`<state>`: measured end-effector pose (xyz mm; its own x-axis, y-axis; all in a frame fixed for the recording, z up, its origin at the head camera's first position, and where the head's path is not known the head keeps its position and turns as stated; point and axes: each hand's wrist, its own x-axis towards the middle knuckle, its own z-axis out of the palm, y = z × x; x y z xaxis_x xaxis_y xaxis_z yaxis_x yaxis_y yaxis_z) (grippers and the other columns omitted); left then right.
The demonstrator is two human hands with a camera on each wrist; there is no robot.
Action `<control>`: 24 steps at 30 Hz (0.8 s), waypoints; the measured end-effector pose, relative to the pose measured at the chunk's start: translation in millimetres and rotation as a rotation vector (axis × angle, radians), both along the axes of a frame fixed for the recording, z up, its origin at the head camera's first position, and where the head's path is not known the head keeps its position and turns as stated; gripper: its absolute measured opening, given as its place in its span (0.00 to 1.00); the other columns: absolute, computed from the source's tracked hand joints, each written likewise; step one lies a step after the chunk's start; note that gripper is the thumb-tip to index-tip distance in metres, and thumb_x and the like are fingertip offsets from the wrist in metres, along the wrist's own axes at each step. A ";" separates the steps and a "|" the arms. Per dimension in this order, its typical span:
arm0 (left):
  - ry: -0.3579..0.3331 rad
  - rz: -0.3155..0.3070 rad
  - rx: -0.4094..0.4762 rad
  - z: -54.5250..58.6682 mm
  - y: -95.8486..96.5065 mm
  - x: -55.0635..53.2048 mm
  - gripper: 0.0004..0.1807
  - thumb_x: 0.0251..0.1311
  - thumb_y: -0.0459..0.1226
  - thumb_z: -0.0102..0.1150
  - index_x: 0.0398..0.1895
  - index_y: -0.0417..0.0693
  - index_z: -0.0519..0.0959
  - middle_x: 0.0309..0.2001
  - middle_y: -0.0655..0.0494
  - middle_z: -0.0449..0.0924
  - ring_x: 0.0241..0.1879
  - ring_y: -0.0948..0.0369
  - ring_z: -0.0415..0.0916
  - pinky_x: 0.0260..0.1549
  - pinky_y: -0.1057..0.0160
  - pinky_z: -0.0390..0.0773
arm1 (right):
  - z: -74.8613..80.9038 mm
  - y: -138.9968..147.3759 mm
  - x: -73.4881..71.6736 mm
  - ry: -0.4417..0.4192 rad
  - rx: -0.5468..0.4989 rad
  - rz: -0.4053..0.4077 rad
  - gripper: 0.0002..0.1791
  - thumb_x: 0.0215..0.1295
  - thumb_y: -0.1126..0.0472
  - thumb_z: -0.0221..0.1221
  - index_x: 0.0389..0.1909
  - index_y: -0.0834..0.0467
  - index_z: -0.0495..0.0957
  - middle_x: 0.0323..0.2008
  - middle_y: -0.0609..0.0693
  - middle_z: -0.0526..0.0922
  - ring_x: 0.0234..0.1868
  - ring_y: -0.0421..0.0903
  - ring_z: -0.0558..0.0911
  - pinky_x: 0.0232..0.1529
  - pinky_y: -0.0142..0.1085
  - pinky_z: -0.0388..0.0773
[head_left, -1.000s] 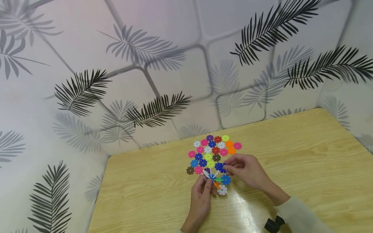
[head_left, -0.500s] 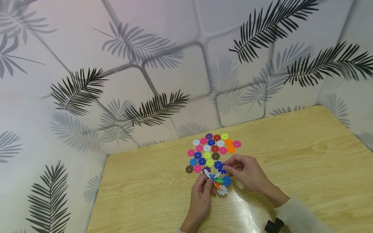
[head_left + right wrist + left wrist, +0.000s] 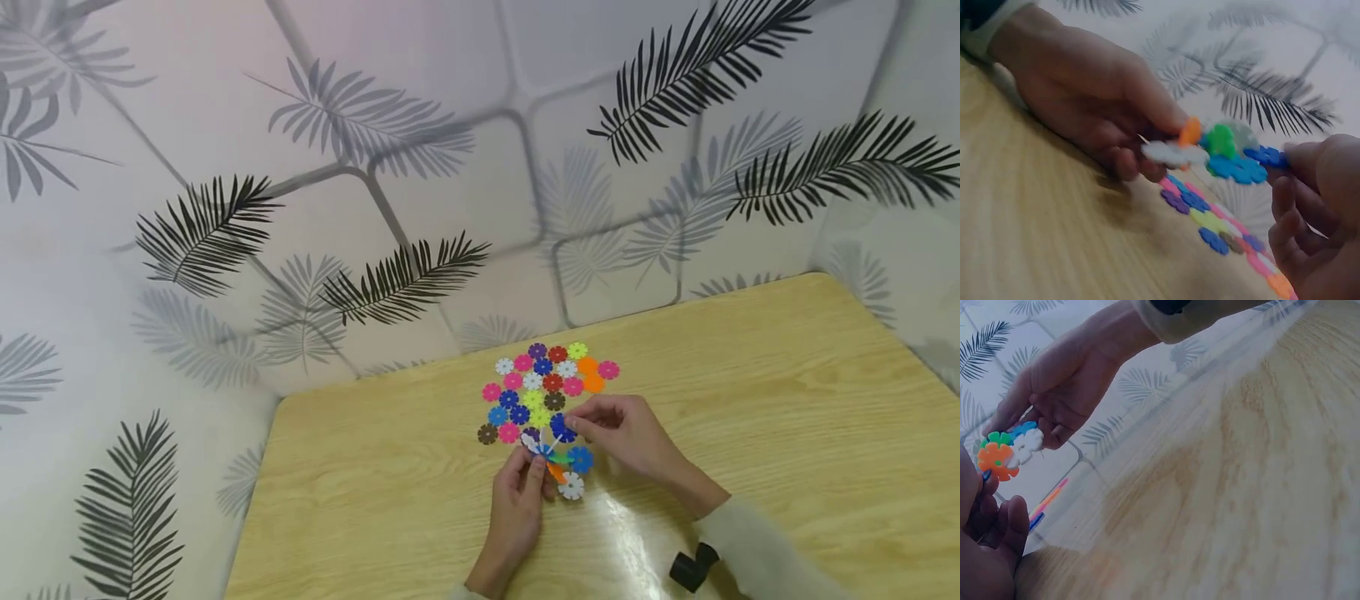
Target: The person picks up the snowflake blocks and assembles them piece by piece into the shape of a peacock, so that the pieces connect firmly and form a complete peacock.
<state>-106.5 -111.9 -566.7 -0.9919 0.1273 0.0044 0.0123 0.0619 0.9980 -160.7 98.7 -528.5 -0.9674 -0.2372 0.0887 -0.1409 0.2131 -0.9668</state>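
Note:
My left hand (image 3: pixel 517 504) pinches a joined cluster of slotted plastic flower discs. In it are a white disc (image 3: pixel 571 486), an orange disc (image 3: pixel 996 459), a green disc (image 3: pixel 1220 140) and a light blue disc (image 3: pixel 579 459). Between thumb and fingertips, my right hand (image 3: pixel 628 432) holds a dark blue flower disc (image 3: pixel 1265 156). That disc is close to the cluster's upper right side; whether they touch I cannot tell. In the right wrist view the left hand (image 3: pixel 1097 94) grips the cluster from the far side, hiding part of it.
Loose flower discs (image 3: pixel 532 381) in several colours lie flat just beyond the hands on the wooden table (image 3: pixel 375 492). A leaf-patterned wall (image 3: pixel 465 192) rises behind the table's back edge. A black device (image 3: pixel 693 568) is by the right sleeve.
My right hand has shifted slightly left and up with the dark blue disc, nearer the cluster. The left hand keeps its hold nearly in place.

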 end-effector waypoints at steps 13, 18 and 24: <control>0.046 -0.007 0.037 -2.2 1.1 -3.2 0.14 0.82 0.36 0.57 0.40 0.31 0.77 0.34 0.31 0.77 0.30 0.67 0.74 0.34 0.73 0.78 | -13.5 -9.9 -28.9 0.255 0.640 0.125 0.22 0.59 0.75 0.73 0.53 0.56 0.88 0.43 0.50 0.83 0.43 0.47 0.81 0.47 0.43 0.86; 0.034 -0.011 0.039 -3.1 0.8 -2.2 0.13 0.83 0.35 0.56 0.40 0.31 0.77 0.35 0.34 0.78 0.31 0.67 0.74 0.35 0.74 0.78 | -7.5 -10.5 -27.3 0.206 0.658 0.148 0.16 0.60 0.71 0.75 0.48 0.56 0.87 0.45 0.50 0.85 0.48 0.50 0.83 0.56 0.51 0.88; 0.023 -0.028 0.050 -2.0 -1.3 -1.2 0.14 0.83 0.36 0.55 0.41 0.31 0.76 0.37 0.31 0.77 0.32 0.65 0.74 0.36 0.74 0.78 | -12.8 -9.6 -25.1 0.166 0.589 0.120 0.16 0.61 0.73 0.73 0.48 0.57 0.86 0.44 0.51 0.84 0.47 0.48 0.82 0.55 0.49 0.87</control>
<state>-107.7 -113.2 -568.7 -0.9876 0.1535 0.0340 0.0361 0.0113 0.9993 -185.9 89.1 -541.3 -0.9155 -0.3984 0.0563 -0.3350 0.6772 -0.6551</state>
